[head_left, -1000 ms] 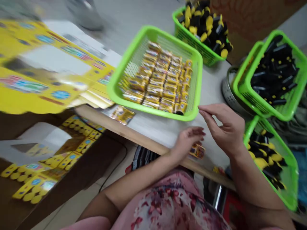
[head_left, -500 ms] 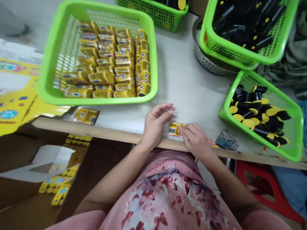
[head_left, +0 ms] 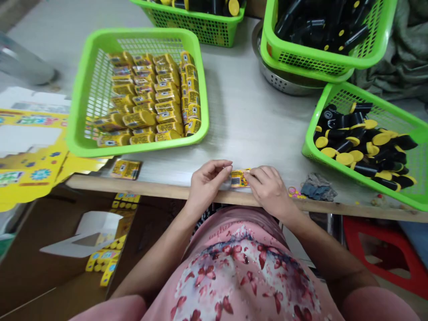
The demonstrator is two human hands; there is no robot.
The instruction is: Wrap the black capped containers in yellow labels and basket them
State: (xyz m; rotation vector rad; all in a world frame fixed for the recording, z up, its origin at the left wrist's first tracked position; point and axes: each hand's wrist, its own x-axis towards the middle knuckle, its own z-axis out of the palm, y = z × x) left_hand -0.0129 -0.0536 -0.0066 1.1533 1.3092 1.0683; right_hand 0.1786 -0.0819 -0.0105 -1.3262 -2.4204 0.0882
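A perforated metal colander (head_left: 292,87) is seen at the rear. Greyish cloth (head_left: 377,82) is bunched at upper right. A crumpled blue-grey rag (head_left: 317,187) is placed near the table's wooden edge (head_left: 157,190). Yellow printed cardboard (head_left: 50,138) is spread at left.

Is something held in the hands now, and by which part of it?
The right hand touches the yellow printed wrapper at its right end; whether it grips cannot be told. The left hand is at the left end, its hold also unclear.
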